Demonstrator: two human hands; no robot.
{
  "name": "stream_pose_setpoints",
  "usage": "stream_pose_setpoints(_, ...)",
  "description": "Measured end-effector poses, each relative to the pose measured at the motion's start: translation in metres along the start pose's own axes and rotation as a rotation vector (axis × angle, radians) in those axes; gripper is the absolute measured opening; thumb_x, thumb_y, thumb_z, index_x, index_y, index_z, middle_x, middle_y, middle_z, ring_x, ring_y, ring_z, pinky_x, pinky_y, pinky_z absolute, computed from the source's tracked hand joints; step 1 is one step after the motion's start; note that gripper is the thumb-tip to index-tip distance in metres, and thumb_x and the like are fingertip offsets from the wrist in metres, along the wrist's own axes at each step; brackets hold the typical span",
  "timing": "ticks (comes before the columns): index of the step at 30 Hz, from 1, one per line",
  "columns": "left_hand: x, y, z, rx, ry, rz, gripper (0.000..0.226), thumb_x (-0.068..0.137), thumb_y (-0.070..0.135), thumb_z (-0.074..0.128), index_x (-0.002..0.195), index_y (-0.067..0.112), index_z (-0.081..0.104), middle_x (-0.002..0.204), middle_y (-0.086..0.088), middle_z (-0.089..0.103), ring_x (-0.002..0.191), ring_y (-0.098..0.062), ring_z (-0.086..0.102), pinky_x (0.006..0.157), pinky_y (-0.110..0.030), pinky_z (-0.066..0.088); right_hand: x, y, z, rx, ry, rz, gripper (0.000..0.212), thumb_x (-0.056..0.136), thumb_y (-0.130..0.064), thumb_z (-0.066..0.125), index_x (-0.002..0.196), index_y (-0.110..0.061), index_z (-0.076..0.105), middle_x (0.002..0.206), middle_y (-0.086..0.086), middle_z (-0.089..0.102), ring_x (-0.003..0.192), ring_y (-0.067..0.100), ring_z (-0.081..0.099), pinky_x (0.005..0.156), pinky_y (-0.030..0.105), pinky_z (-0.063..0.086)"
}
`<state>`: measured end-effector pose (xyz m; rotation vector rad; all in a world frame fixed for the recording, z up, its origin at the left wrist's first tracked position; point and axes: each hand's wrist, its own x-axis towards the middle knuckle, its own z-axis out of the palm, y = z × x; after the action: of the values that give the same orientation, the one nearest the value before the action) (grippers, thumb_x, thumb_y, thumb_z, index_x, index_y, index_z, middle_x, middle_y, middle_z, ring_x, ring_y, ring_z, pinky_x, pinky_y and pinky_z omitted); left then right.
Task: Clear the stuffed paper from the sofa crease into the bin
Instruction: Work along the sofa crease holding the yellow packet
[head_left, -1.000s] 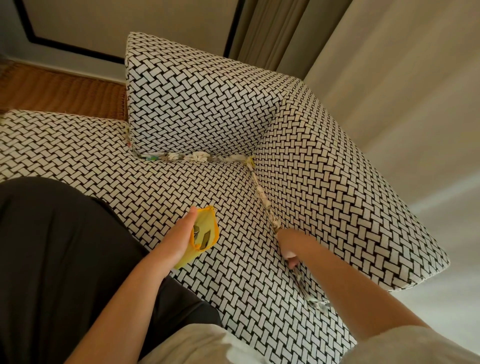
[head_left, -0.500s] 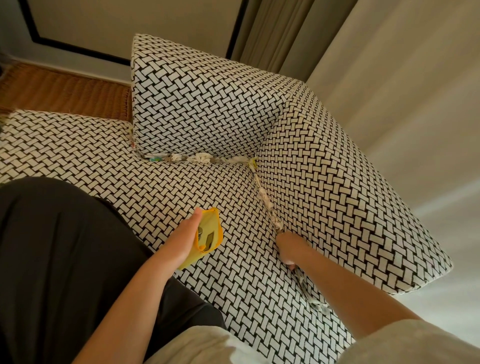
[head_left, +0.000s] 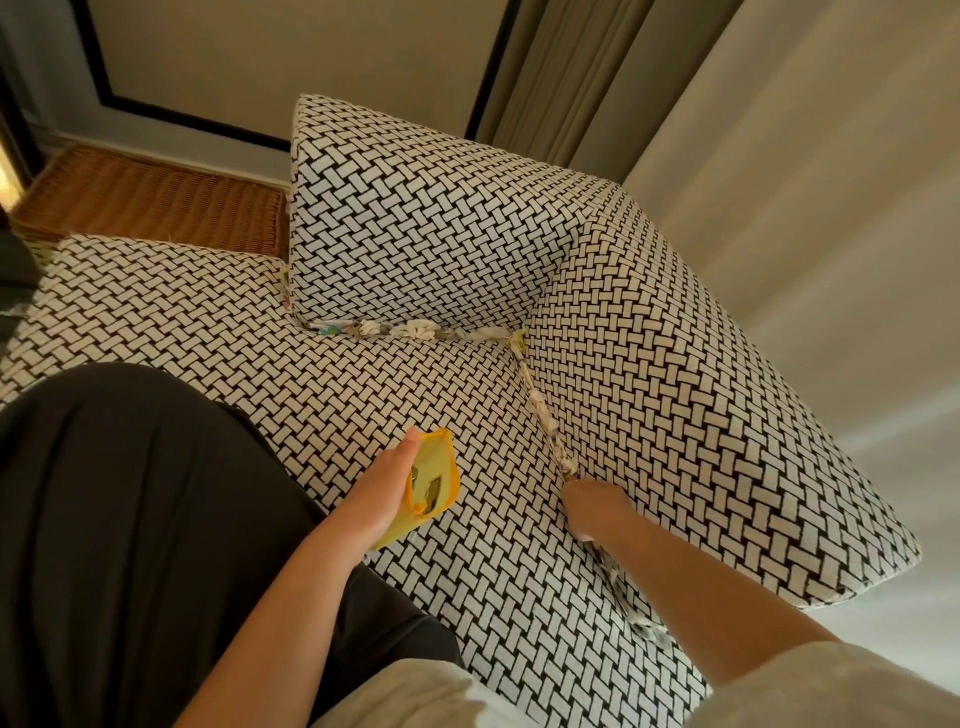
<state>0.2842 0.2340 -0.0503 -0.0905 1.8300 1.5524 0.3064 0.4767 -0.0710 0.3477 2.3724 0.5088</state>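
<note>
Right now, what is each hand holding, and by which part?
The left hand grips a yellow bag by its side, thumb at the open rim. The right hand is at the paper in the sofa crease; any pinch is hidden.

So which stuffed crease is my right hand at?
The side crease along the arm cushion; your right hand is at it. The back crease lies farther off.

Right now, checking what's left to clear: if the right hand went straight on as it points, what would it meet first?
Probably the twisted paper stuffed in the side crease, just ahead of the right hand; whether the fingertips already touch it is unclear.
</note>
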Motion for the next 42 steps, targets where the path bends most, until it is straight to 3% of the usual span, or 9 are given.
stream_pose_setpoints(6, 0.002, -0.003, -0.001, -0.002, 0.014, -0.004, 0.067, 0.092, 0.060, 0.014, 0.144, 0.018, 0.022, 0.134, -0.009, 0.039, 0.120, -0.024, 0.037, 0.102, -0.037, 0.026, -0.002, -0.003, 0.002, -0.043, 0.022, 0.011, 0.031, 0.093, -0.005, 0.042, 0.123, -0.005, 0.048, 0.118, 0.008, 0.055, 0.107, 0.022, 0.055, 0.089, 0.033, 0.046)
stream_pose_setpoints(11, 0.004, -0.007, -0.003, -0.010, -0.010, -0.005, 0.066, 0.091, 0.063, 0.013, 0.137, 0.019, 0.029, 0.108, -0.004, 0.043, 0.094, -0.016, 0.043, 0.083, -0.030, 0.030, -0.007, 0.000, 0.012, 0.007, 0.129, 0.006, 0.026, 0.094, -0.006, 0.041, 0.117, -0.007, 0.052, 0.105, 0.006, 0.058, 0.097, 0.021, 0.060, 0.080, 0.029, 0.051)
stream_pose_setpoints(17, 0.006, -0.010, -0.003, 0.025, -0.015, -0.013, 0.071, 0.087, 0.068, 0.014, 0.140, 0.022, 0.027, 0.116, -0.004, 0.042, 0.100, -0.018, 0.042, 0.082, -0.032, 0.031, -0.012, 0.002, 0.018, 0.023, 0.188, 0.007, 0.026, 0.093, -0.003, 0.042, 0.117, -0.009, 0.052, 0.109, 0.005, 0.059, 0.099, 0.020, 0.057, 0.079, 0.029, 0.049)
stream_pose_setpoints(22, 0.007, -0.008, 0.000, 0.026, -0.007, -0.004, 0.068, 0.090, 0.065, 0.013, 0.140, 0.020, 0.027, 0.107, -0.003, 0.041, 0.079, -0.009, 0.042, 0.071, -0.024, 0.031, -0.010, 0.007, 0.007, 0.064, 0.229, 0.014, 0.026, 0.091, -0.005, 0.049, 0.115, -0.009, 0.055, 0.102, 0.004, 0.061, 0.088, 0.018, 0.060, 0.076, 0.027, 0.053)
stream_pose_setpoints(26, 0.011, -0.010, 0.000, 0.042, 0.004, 0.003, 0.069, 0.090, 0.065, 0.013, 0.140, 0.019, 0.026, 0.106, -0.003, 0.040, 0.087, -0.012, 0.041, 0.082, -0.030, 0.029, -0.014, 0.015, -0.016, 0.509, 0.279, -0.026, 0.014, 0.087, -0.011, 0.057, 0.098, -0.018, 0.063, 0.089, -0.003, 0.063, 0.071, 0.010, 0.060, 0.070, 0.024, 0.056)
stream_pose_setpoints(30, 0.007, -0.008, 0.003, 0.089, -0.022, 0.047, 0.066, 0.092, 0.060, 0.011, 0.139, 0.017, 0.029, 0.093, 0.004, 0.045, 0.080, -0.008, 0.043, 0.072, -0.024, 0.034, -0.046, 0.005, -0.036, 1.036, 0.223, -0.210, 0.016, 0.086, -0.007, 0.059, 0.086, -0.022, 0.061, 0.081, -0.004, 0.063, 0.074, 0.013, 0.062, 0.070, 0.025, 0.055)
stream_pose_setpoints(33, 0.003, -0.007, 0.010, 0.115, -0.059, 0.053, 0.065, 0.092, 0.059, 0.011, 0.141, 0.020, 0.026, 0.120, -0.004, 0.045, 0.108, -0.018, 0.043, 0.096, -0.032, 0.032, -0.072, -0.010, -0.037, 1.322, 0.252, -0.283, 0.015, 0.085, -0.007, 0.062, 0.083, -0.023, 0.062, 0.076, -0.005, 0.064, 0.068, 0.007, 0.058, 0.066, 0.020, 0.049)
stream_pose_setpoints(38, -0.014, -0.012, 0.041, 0.130, -0.207, 0.113, 0.047, 0.095, 0.051, 0.008, 0.095, 0.033, 0.052, 0.097, -0.002, 0.059, 0.088, -0.012, 0.055, 0.072, -0.021, 0.041, -0.104, -0.039, -0.016, 1.555, 0.356, -0.339, 0.015, 0.084, -0.006, 0.063, 0.083, -0.021, 0.063, 0.076, -0.002, 0.064, 0.067, 0.004, 0.058, 0.066, 0.018, 0.050)
stream_pose_setpoints(42, -0.016, -0.019, 0.057, 0.236, -0.219, 0.128, 0.056, 0.095, 0.050, 0.006, 0.097, 0.020, 0.054, 0.099, -0.011, 0.061, 0.084, -0.014, 0.057, 0.073, -0.017, 0.043, -0.121, -0.056, 0.012, 1.523, 0.462, -0.341, 0.026, 0.085, -0.007, 0.062, 0.079, -0.031, 0.058, 0.079, -0.005, 0.063, 0.073, 0.008, 0.060, 0.068, 0.019, 0.052)
